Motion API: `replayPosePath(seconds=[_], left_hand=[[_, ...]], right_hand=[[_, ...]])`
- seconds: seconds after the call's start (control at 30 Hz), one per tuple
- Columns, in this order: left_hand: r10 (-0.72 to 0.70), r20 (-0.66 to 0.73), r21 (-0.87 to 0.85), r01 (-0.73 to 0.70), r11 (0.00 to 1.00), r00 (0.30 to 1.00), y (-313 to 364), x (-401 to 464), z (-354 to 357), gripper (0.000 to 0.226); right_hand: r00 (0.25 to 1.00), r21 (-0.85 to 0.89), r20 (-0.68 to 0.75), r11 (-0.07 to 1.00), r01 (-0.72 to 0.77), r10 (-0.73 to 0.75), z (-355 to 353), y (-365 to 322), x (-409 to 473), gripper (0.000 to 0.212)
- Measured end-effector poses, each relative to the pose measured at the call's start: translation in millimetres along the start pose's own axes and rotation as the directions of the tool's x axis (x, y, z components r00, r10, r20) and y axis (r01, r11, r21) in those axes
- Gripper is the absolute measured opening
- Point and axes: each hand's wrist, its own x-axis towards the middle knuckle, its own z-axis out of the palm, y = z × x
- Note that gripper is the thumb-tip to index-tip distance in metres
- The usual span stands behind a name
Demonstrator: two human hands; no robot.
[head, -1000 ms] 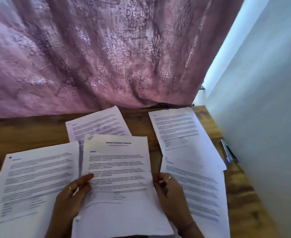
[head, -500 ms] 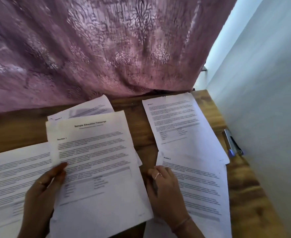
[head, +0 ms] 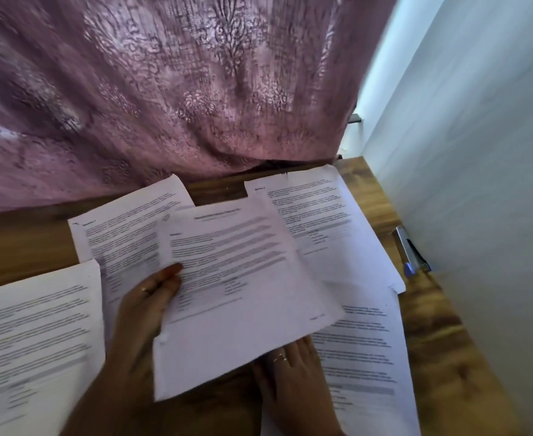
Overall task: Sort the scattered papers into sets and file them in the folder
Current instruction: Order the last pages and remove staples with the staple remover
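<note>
Head view shows the left hand (head: 147, 305) holding one printed sheet (head: 237, 294) by its left edge, thumb on top and the other fingers hidden under the paper, so the sheet is lifted and tilted in the middle of the frame. The right hand (head: 293, 382) lies flat at the lower centre with straight fingers, touching the sheet at the lower right (head: 365, 357); it grips nothing.

Other papers are spread on the wooden table (head: 428, 325): one sheet at the lower left (head: 35, 347), one at the centre left (head: 123, 228) partly under the lifted page, and one at the upper right (head: 328, 228). A stapler (head: 411, 250) lies near the wall at the right edge. A pink curtain (head: 164, 89) fills the upper part.

I see no folder in the frame. In my judgement the task is at an early stage: the pages are not yet gathered into sets, and all the filing is left.
</note>
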Motion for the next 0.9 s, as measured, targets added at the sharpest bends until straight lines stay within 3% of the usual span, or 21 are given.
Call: replayPosePath(seconds=[0.1, 0.23, 0.33, 0.5, 0.63, 0.7, 0.8, 0.9], left_hand=[[-0.054, 0.161, -0.213, 0.088, 0.973, 0.985, 14, -1, 43, 0.02], [0.01, 0.259, -0.166, 0.034, 0.986, 0.966, 26, 9, 98, 0.022], [0.061, 0.248, -0.076, -0.044, 0.996, 0.967, 35, 20, 130, 0.023], [0.121, 0.237, 0.131, -0.155, 0.979, 0.964, 43, 40, 154, 0.03], [0.249, 0.317, 0.352, -0.357, 0.865, 0.915, 41, 43, 160, 0.045], [0.297, 0.29, 0.456, -0.404, 0.793, 0.91, 37, 41, 161, 0.057], [0.169, 0.187, 0.527, -0.244, 0.814, 0.968, 37, 40, 158, 0.072], [0.047, 0.2, 0.421, -0.129, 0.898, 0.979, 47, 47, 158, 0.066]], right_hand=[[0.999, 0.006, -0.014, 0.999, 0.044, -0.044, 5, -4, -3, 0.045], [0.996, -0.021, 0.023, 0.996, 0.083, -0.083, 10, -9, -6, 0.051], [0.995, -0.03, 0.028, 0.995, 0.096, -0.095, 14, -8, -6, 0.039], [0.998, -0.032, 0.048, 0.998, 0.046, -0.044, 17, -9, -3, 0.037], [0.998, -0.061, 0.051, 0.998, 0.028, -0.024, 17, -10, -2, 0.048], [0.995, -0.071, 0.096, 0.997, 0.017, -0.01, 16, -10, -1, 0.052], [0.993, -0.087, 0.122, 0.996, 0.02, -0.01, 14, -10, 0, 0.055], [0.991, -0.076, 0.13, 0.997, 0.029, -0.019, 15, -11, -1, 0.055]])
